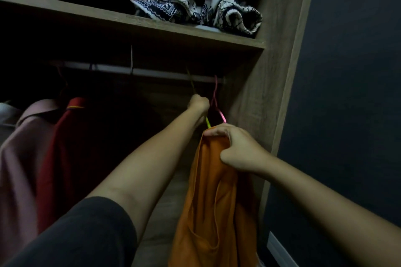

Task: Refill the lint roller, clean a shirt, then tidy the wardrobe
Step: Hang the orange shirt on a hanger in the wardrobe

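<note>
An orange shirt hangs down at the right side of the wooden wardrobe. My right hand is closed on its bunched top edge. Further in, my left hand grips a yellow-green hanger whose hook reaches up to the metal rail. A pink hanger hangs on the rail just right of it, touching the shirt's top. No lint roller is in view.
A pink garment and a dark red shirt hang at the left. Crumpled blue-and-white patterned cloths lie on the upper shelf. The wardrobe's side panel and a dark wall stand at the right.
</note>
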Demonstrator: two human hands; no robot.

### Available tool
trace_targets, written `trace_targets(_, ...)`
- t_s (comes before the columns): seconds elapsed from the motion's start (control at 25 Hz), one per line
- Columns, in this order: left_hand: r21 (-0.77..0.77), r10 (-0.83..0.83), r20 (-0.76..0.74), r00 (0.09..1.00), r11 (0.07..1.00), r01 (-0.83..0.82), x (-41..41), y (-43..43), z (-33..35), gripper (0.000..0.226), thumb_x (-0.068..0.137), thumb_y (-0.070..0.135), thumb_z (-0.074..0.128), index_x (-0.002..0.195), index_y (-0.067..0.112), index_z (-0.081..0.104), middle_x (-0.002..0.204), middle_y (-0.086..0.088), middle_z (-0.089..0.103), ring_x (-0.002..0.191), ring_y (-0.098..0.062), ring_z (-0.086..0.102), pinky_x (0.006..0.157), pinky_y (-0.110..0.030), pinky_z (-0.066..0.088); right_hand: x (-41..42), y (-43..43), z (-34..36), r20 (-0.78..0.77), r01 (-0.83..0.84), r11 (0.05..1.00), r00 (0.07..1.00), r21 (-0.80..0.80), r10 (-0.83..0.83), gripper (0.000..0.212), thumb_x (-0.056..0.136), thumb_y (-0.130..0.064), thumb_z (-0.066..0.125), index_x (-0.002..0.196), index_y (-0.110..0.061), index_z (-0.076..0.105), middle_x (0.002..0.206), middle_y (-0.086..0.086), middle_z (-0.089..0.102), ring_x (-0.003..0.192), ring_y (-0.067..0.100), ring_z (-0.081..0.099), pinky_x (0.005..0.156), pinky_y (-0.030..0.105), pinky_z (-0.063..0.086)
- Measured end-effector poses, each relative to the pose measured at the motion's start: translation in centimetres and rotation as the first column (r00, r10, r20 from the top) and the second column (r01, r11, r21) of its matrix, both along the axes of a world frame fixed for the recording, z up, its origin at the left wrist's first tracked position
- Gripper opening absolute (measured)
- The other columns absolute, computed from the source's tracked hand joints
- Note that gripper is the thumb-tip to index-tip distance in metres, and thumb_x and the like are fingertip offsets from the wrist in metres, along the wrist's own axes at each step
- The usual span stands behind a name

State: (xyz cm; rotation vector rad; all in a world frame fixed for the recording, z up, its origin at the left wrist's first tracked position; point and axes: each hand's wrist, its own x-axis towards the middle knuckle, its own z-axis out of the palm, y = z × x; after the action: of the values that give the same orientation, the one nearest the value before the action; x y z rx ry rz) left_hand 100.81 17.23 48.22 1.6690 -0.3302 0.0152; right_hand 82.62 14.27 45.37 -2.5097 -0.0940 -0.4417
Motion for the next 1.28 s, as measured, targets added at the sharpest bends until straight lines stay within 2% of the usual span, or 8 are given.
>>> trace_targets(0.24,0.221,0.204,0.190,0.960,0.944,-0.245,-2.3,6.6,-1.6,0.044,0.097,0.021,0.038,0.139,0.008,0.034,0.130,-0.018,0.052,0.114,-0.034,0.055,0.088,-0.039,0.047,0.5,1.3,-0.9,0.018,-0.035,0.999,0.999,0.017,0.035,0.061,0.072,0.006,0.052,0.125,-0.025,0.054,0.119,-0.013,0.044,0.115,0.008,0.041,0.078,0.015,0.040)
trace_targets(0.4,0.286,0.283,0.409,0.868,0.863,-0.416,-4.9,15.3,-6.5,0.035,0.098,0.032,0.037,0.128,0.020,0.051,0.114,-0.015,0.063,0.106,-0.036,0.059,0.088,-0.041,0.048,2.2,2.9,-2.1,0.020,0.011,0.999,1.000,-0.033,-0.011,0.059,0.072,0.006,0.049,0.125,-0.018,0.056,0.129,-0.005,0.049,0.122,0.013,0.045,0.088,0.018,0.037)
trace_targets(0.56,0.345,0.282,0.429,0.858,0.827,-0.444,-8.4,24.8,-9.5,0.031,0.097,0.024,0.044,0.122,0.020,0.061,0.109,-0.014,0.069,0.110,-0.033,0.059,0.087,-0.034,0.043,5.0,4.6,-1.3,-0.008,0.101,0.993,0.995,-0.060,-0.102,0.056,0.072,-0.001,0.049,0.124,-0.019,0.058,0.134,0.003,0.053,0.125,0.021,0.048,0.101,0.029,0.043)
trace_targets(0.68,0.211,0.270,0.443,0.855,0.895,-0.392,-9.4,30.8,-8.9,0.025,0.093,0.018,0.052,0.111,0.020,0.069,0.086,-0.005,0.071,0.081,-0.015,0.064,0.074,-0.027,0.041,6.4,6.0,0.6,0.030,0.159,0.982,0.987,-0.098,-0.157,0.058,0.071,-0.003,0.049,0.126,-0.020,0.057,0.136,0.009,0.051,0.129,0.031,0.042,0.107,0.035,0.039)
trace_targets(0.84,-0.022,0.191,0.429,0.883,0.979,-0.202,-11.7,38.0,-8.9,0.033,0.093,0.005,0.051,0.096,0.031,0.072,0.045,0.013,0.055,0.039,0.004,0.040,0.044,-0.008,0.032,6.4,7.4,3.0,0.135,0.225,0.968,0.968,-0.108,-0.210,0.056,0.078,-0.003,0.049,0.133,-0.016,0.050,0.142,0.013,0.039,0.132,0.038,0.029,0.110,0.037,0.028)
trace_targets(0.96,0.022,0.133,0.492,0.860,0.986,-0.165,-12.5,40.5,-9.7,0.048,0.092,0.004,0.052,0.087,0.047,0.073,0.050,0.010,0.059,0.045,0.001,0.045,0.046,-0.010,0.036,6.2,8.7,3.7,0.152,0.188,0.973,0.974,-0.136,-0.168,0.056,0.079,-0.004,0.050,0.134,-0.016,0.049,0.142,0.010,0.038,0.131,0.036,0.028,0.109,0.034,0.027)
trace_targets(1.08,0.175,0.117,0.567,0.815,0.950,-0.259,-11.8,39.3,-9.7,0.023,0.090,0.013,0.059,0.108,0.021,0.071,0.066,0.003,0.066,0.059,0.000,0.057,0.061,-0.013,0.043,6.0,11.8,3.9,0.172,0.082,0.968,0.984,-0.236,-0.041,0.058,0.075,-0.002,0.052,0.132,-0.017,0.049,0.139,0.006,0.041,0.127,0.032,0.029,0.107,0.034,0.030)
trace_targets(1.28,0.294,0.032,0.727,0.686,0.889,-0.352,-12.2,35.4,-9.4,0.038,0.085,0.029,0.051,0.113,0.009,0.069,0.075,0.003,0.071,0.077,0.004,0.059,0.062,-0.001,0.036,4.6,15.0,4.6,0.155,-0.120,0.937,0.972,-0.328,0.179,0.064,0.074,0.004,0.050,0.133,-0.020,0.047,0.138,-0.001,0.039,0.124,0.023,0.028,0.099,0.033,0.035)
